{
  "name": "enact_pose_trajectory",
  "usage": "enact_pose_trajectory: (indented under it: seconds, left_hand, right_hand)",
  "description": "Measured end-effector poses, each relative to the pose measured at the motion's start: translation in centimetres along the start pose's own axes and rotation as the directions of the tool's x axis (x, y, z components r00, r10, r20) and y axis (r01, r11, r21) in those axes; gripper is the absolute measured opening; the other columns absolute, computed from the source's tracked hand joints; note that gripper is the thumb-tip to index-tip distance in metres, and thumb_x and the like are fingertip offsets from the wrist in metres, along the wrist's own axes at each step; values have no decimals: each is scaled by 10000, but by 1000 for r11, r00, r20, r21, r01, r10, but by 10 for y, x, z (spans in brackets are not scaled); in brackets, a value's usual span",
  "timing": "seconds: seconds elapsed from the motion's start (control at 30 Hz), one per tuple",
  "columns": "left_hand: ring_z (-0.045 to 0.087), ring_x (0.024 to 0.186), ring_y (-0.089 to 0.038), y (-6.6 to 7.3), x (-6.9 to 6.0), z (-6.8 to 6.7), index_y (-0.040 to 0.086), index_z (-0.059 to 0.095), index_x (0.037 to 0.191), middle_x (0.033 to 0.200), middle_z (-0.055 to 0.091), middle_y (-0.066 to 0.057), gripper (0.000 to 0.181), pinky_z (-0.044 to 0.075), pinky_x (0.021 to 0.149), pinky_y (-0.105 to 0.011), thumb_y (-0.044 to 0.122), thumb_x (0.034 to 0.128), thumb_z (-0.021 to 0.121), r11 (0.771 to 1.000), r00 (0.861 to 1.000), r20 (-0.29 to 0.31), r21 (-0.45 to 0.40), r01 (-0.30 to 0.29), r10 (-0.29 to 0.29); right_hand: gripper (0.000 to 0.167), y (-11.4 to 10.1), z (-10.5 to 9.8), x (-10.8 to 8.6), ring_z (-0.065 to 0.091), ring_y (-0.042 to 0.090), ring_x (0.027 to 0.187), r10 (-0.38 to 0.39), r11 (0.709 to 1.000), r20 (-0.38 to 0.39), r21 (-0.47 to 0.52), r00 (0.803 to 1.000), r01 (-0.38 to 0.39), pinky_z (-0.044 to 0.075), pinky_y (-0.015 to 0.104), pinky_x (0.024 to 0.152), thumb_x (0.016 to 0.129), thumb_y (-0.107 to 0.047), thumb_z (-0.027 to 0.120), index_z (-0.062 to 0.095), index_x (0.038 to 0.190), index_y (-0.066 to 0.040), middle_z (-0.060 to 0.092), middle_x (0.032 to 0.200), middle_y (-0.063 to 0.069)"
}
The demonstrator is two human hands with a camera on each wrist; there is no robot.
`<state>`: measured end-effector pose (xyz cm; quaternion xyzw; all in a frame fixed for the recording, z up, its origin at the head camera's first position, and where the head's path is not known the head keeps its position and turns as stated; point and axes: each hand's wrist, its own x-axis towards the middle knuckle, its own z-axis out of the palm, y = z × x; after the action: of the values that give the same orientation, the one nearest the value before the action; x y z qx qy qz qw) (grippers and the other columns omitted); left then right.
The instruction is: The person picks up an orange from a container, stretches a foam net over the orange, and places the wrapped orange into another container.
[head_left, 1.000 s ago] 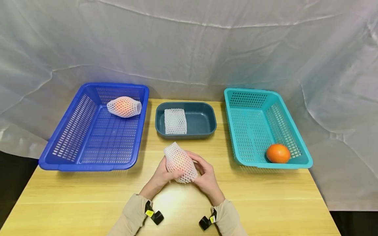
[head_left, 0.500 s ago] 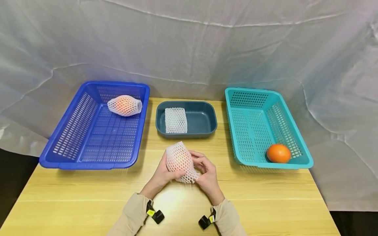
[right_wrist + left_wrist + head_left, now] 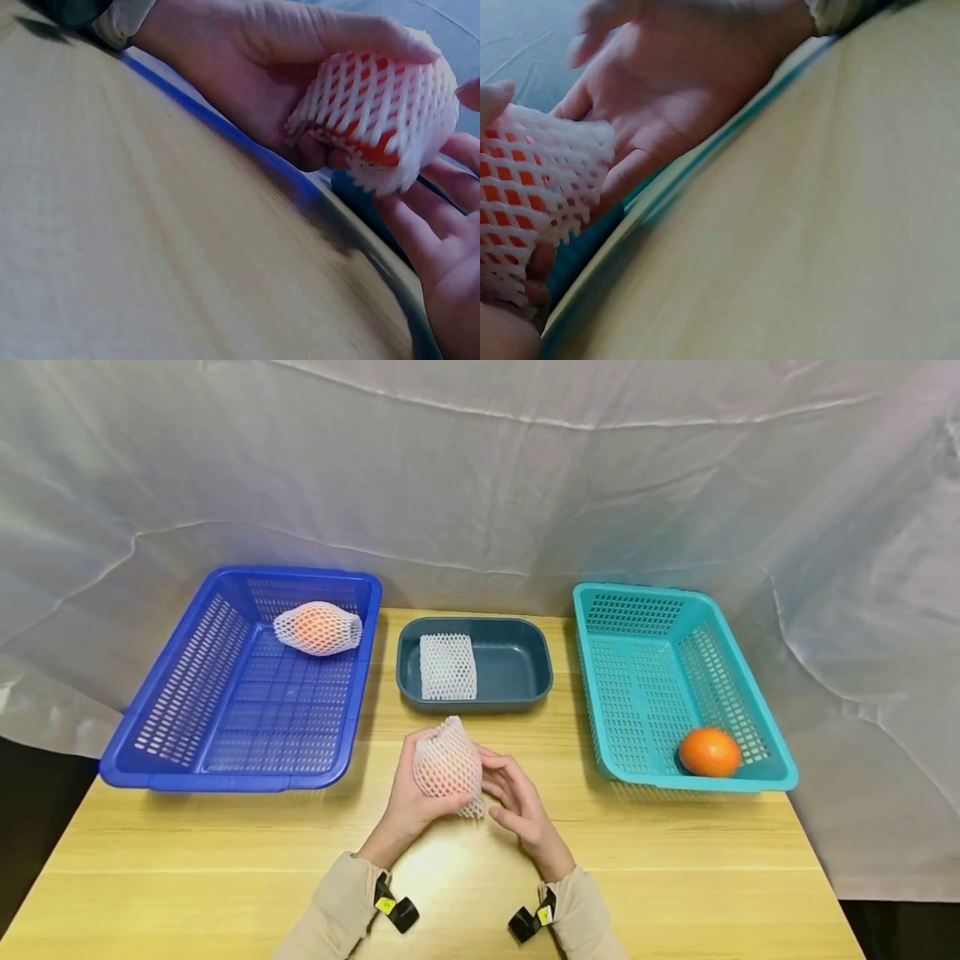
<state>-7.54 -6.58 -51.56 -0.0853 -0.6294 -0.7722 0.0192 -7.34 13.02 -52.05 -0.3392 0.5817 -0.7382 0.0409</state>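
White foam net (image 3: 447, 760) sleeves most of the fruit (image 3: 385, 147) that the left hand (image 3: 407, 799) grips; the right hand (image 3: 528, 814), fingers loose, is just beside. The work seems partway: left of the grip, a netted fruit (image 3: 318, 628) sits in the blue basket (image 3: 277, 718); beyond, a flat net (image 3: 448, 667) in the tray (image 3: 517, 672); right, a bare fruit (image 3: 709, 752) in the teal basket (image 3: 633, 693).

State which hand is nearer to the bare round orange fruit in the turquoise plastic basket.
The right hand is nearer: it is left of the bare fruit, outside the turquoise basket. The left hand is farther left, holding a fruit sleeved in white foam netting.
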Motion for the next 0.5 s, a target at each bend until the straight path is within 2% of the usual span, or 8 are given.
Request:
enact_pose_trajectory:
  seconds: [0.1,0.23,0.37,0.5]
  left_hand:
    - [457,1232,-257,-3,-1,3,162,369,1419,1395,442,-72,1006,392,1048,-346,-7,601,929,995,999,35,99,-21,17]
    - [441,1273,-238,-4,-4,3,198,334,1440,1413,414,-50,1071,362,1090,-435,82,584,967,977,997,73,210,-41,26]
    - [426,1293,-237,-4,-4,4,174,329,1443,1411,386,-50,1071,348,1106,-466,103,586,968,963,993,110,262,-64,36]
    - [421,1295,-265,-6,-4,3,133,310,1452,1414,360,-72,1064,356,1103,-466,84,605,952,956,982,177,273,-109,62]
  right_hand:
    - [601,-3,0,-1,406,326,1378,96,994,-75,-35,993,-99,408,407,1086,916,-35,633,343,1431,73,352,1518,255]
    - [791,-2,3,0,462,254,1341,201,973,-148,-80,968,-214,432,347,1062,839,-102,799,354,1492,-51,430,1486,195]
    - [855,-1,3,2,485,228,1319,193,973,-142,-104,971,-208,442,328,1049,788,4,816,364,1510,-73,448,1475,195]
    - [908,-2,4,3,477,232,1324,193,971,-138,-113,971,-209,444,324,1044,755,72,814,353,1523,-78,423,1499,186]
